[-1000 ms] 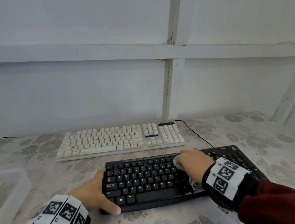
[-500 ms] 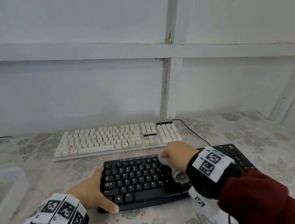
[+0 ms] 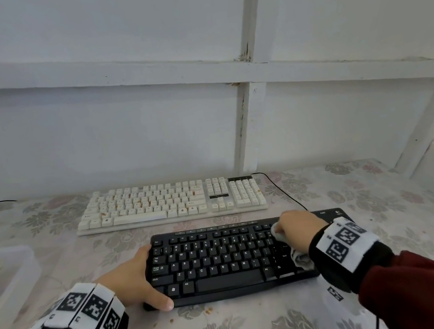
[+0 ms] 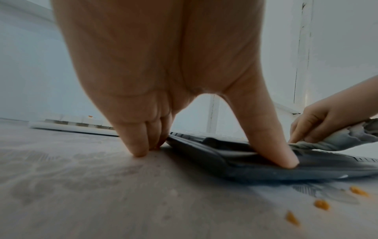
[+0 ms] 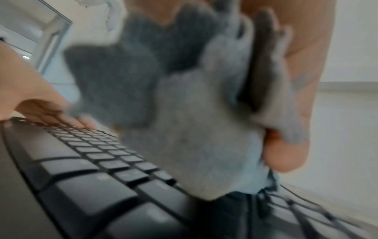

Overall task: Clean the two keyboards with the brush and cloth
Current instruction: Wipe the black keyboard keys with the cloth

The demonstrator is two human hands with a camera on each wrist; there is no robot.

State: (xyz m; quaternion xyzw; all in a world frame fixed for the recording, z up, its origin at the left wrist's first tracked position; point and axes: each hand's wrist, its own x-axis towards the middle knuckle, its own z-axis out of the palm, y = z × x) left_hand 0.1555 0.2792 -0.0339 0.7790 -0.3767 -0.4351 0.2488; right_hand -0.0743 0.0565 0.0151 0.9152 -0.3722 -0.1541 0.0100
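The black keyboard (image 3: 222, 262) lies near me on the flowered tablecloth, with the white keyboard (image 3: 171, 202) behind it, specked with orange crumbs. My left hand (image 3: 145, 279) steadies the black keyboard's left end: straight fingers press the table beside it and the thumb (image 4: 286, 160) lies on its front edge (image 4: 235, 161). My right hand (image 3: 287, 231) grips a bunched grey cloth (image 3: 301, 259) and presses it on the keys at the right of the main block. In the right wrist view the cloth (image 5: 194, 137) hangs blurred over the keys (image 5: 92, 186). No brush is in view.
A clear plastic box (image 3: 5, 277) stands at the table's left edge with something pale green inside. A black cable (image 3: 282, 192) runs from the white keyboard toward the right. Orange crumbs (image 4: 321, 204) lie on the tablecloth before the black keyboard. A white wall rises behind.
My right hand swept the cloth left along the upper key rows, then back to the right. The left hand has kept its hold on the keyboard's left end.
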